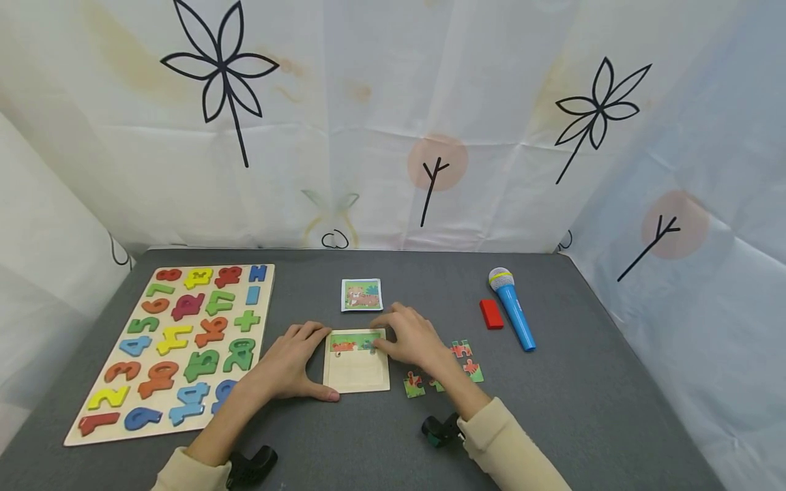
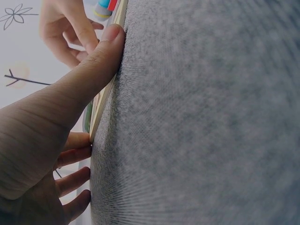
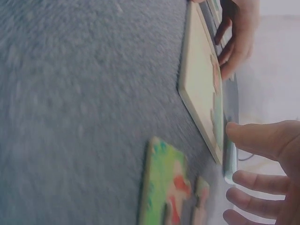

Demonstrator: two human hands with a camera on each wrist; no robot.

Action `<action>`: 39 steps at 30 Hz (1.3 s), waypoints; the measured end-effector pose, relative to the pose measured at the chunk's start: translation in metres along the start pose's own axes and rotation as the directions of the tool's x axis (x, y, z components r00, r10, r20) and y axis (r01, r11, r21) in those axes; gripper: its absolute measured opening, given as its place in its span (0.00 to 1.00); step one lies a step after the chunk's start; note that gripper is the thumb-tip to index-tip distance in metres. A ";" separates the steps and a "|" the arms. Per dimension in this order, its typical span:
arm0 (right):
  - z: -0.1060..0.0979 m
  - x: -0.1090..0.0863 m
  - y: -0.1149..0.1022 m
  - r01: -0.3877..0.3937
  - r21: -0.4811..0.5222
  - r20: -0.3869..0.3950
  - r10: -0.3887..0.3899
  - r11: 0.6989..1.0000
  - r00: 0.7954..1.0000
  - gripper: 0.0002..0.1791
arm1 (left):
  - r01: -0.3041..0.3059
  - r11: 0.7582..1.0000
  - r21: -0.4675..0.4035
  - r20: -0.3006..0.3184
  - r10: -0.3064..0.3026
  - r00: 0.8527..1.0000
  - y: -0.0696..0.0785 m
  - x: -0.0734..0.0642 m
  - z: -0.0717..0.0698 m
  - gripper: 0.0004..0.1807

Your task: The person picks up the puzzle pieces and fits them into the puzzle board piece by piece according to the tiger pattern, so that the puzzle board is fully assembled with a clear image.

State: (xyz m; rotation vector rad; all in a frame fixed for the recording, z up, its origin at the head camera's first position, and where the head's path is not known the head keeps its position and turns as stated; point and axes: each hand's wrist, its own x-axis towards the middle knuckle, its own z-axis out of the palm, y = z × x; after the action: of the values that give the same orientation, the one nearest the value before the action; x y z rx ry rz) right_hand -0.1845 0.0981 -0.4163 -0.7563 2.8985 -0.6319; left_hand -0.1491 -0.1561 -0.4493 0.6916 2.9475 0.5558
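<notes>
A small square wooden puzzle tray [image 1: 356, 374] lies flat at the middle of the table. Printed jigsaw pieces [image 1: 344, 343], green and red, form a strip along its far side; below them the wood is bare. My left hand [image 1: 290, 365] steadies the tray from the left, thumb [image 2: 101, 56] straight along its near edge and fingers spread by its left side. Over the far right corner, my right hand [image 1: 410, 335] touches the pieces with the thumb; its fingers [image 3: 258, 183] extend past the tray's edge and hold nothing visible. Loose jigsaw pieces [image 1: 414, 386] lie beside the right forearm.
At left lies a large wooden board [image 1: 265, 300] of colourful numbers and shapes. A picture card [image 1: 361, 295] is behind the tray. To the right are a red block [image 1: 491, 314] and a blue toy microphone [image 1: 516, 314]. White printed cloth [image 1: 368, 136] surrounds the grey table.
</notes>
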 end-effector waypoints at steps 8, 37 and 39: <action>-0.012 -0.012 0.013 -0.061 -0.048 0.023 0.062 0.997 0.998 0.17 | 0.001 1.000 0.004 -0.003 -0.001 1.000 0.001 0.000 0.001 0.65; -0.011 -0.034 0.024 -0.069 -0.026 0.080 0.071 0.997 0.994 0.13 | 0.029 0.999 0.021 0.132 -0.031 0.991 0.000 0.006 -0.019 0.61; -0.011 -0.033 0.024 -0.060 -0.017 0.077 0.061 0.998 0.995 0.12 | 0.031 0.999 0.017 0.130 -0.033 0.991 0.000 0.006 -0.019 0.61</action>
State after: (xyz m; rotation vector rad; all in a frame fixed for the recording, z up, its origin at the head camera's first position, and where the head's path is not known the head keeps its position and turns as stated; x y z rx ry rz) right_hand -0.1682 0.1367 -0.4172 -0.6755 2.8463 -0.5635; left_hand -0.1570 -0.1598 -0.4320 0.6542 2.8384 0.4676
